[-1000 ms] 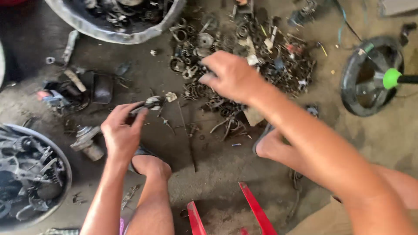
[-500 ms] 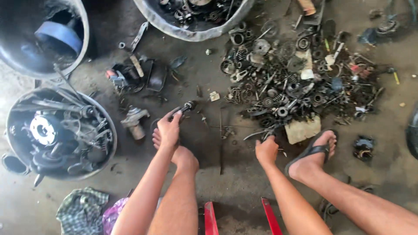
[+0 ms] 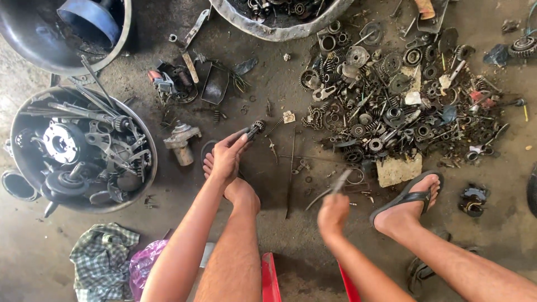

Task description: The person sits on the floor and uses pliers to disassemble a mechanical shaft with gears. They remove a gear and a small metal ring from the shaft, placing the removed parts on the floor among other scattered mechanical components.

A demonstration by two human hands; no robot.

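At far left, a round grey metal basin stands on the stained concrete floor, packed with greasy steel shafts, a toothed hub and dark cast parts. Above it sits a second dark metal tub holding a curved blue plastic piece. Below the basin lie a crumpled green-and-white checked cloth and a wrinkled purple plastic bag.

Right of the basin, a short dull-grey cylindrical cast fitting lies on its side, and above it a cluster of black rubber and rusty scraps.

The person's left hand is raised above the bare left foot. Its fingers are closed in a pinch on a small dark toothed gear on a short stub shaft, which projects past the fingertips, clear of the floor. Just to the right, a thin straight rusty steel rod lies flat on the concrete.

The right hand is curled into a fist round a slim grey metal strip, blurred; the strip angles upward from the fist.

Further right, a wide heap of oily steel bearings, sprockets, springs and washers covers the floor. A pale flat rough-edged slab lies at its lower edge, touching the black rubber sandal on the right foot. A red-painted metal frame shows between the legs.
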